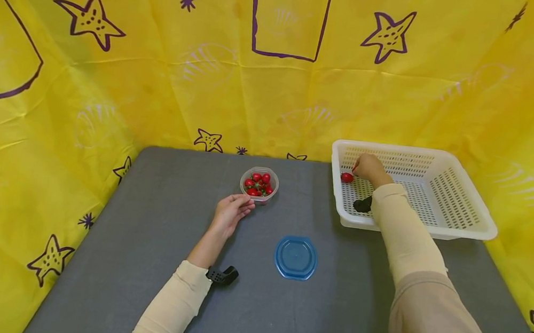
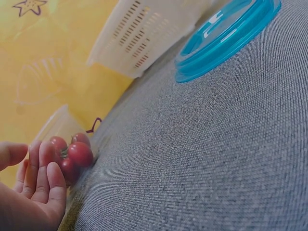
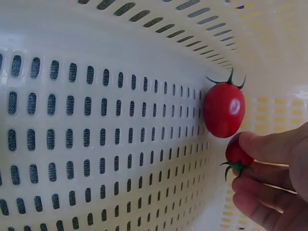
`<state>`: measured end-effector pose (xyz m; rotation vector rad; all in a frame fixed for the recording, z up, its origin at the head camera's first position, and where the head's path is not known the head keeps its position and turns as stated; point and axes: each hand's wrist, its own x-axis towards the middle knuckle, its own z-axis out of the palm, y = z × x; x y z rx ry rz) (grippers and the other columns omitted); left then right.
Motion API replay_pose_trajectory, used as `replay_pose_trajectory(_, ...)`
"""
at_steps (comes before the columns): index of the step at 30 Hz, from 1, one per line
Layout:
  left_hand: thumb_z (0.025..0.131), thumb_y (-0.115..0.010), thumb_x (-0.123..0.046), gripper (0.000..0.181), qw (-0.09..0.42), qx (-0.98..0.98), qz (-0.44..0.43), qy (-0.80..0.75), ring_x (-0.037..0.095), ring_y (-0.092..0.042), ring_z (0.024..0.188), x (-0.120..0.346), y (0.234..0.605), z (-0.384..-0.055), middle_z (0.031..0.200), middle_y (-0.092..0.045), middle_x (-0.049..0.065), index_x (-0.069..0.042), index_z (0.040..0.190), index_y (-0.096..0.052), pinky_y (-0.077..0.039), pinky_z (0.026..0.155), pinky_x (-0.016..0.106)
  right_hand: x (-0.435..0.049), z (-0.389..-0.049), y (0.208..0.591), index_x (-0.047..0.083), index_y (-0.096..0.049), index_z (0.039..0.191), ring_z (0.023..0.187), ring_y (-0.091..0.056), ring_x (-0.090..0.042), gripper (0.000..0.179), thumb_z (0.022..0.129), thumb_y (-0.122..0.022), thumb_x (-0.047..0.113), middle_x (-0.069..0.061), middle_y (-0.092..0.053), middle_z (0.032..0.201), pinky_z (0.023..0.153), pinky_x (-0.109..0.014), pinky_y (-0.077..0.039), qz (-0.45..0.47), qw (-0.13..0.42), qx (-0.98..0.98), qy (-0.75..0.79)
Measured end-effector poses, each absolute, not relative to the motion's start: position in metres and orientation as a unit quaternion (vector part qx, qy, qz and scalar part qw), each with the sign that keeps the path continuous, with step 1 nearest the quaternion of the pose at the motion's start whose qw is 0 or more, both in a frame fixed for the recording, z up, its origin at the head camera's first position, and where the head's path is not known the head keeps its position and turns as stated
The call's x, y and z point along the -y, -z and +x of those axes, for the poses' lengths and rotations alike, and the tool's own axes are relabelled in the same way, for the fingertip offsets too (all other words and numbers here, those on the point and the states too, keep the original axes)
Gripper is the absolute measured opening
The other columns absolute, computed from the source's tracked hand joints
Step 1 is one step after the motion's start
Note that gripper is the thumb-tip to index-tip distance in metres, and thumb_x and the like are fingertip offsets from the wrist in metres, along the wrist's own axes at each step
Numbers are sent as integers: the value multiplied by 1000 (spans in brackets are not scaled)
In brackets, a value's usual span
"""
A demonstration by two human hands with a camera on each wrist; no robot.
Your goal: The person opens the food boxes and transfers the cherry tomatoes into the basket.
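My right hand (image 1: 372,168) reaches into the white basket (image 1: 489,231). Thumb and fingers pinch a small cherry tomato (image 3: 238,153), its green stem end facing away from the thumb. Right beside it is another cherry tomato (image 3: 224,109), also visible in the basket as a red tomato (image 1: 347,178) in the head view. Over on the left, a clear plastic container (image 1: 275,181) holds several cherry tomatoes (image 2: 80,154). My left hand (image 1: 231,212) is at its near rim, fingertips right by the edge; in the left wrist view the thumb stands apart from the loosely bent fingers (image 2: 42,178).
A blue lid (image 1: 296,258) lies on the grey table (image 1: 187,191), between the container and my right arm. Black bands (image 1: 222,275) sit at both wrists. A yellow patterned cloth (image 1: 273,97) surrounds the table at the back and sides.
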<state>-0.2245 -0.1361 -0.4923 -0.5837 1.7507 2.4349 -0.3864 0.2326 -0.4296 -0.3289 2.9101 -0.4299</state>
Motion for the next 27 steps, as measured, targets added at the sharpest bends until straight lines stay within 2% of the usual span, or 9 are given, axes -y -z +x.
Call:
replay_pose_trajectory(5,96,-60,-10,11,40,-571,-191,-797,7,-68,69,135,493,-224,74,-69,-4,-1,102,-60,-55,69,21,-234,-386,433,-8,-67,88,85,-57,-36,13,81,-63,3,-24,-67,89,84,-49,-47,-100,109,-978,147)
replay_pose_trajectory(16,96,-60,-9,7,41,-567,-188,-801,7,-68,69,135,493,-224,73,-70,-4,-3,99,-61,-55,68,21,-233,-386,438,-9,-66,103,96,-57,-37,21,88,-60,4,-27,-66,104,91,-50,-45,-85,138,-975,153)
replay_pose_trajectory(27,96,-59,-9,5,42,-562,-190,-804,6,-68,68,133,492,-224,72,-69,-5,-5,97,-60,-55,69,21,-234,-384,418,-12,-63,110,108,-56,-44,28,91,-54,7,-31,-63,115,98,-54,-44,-93,104,-970,197)
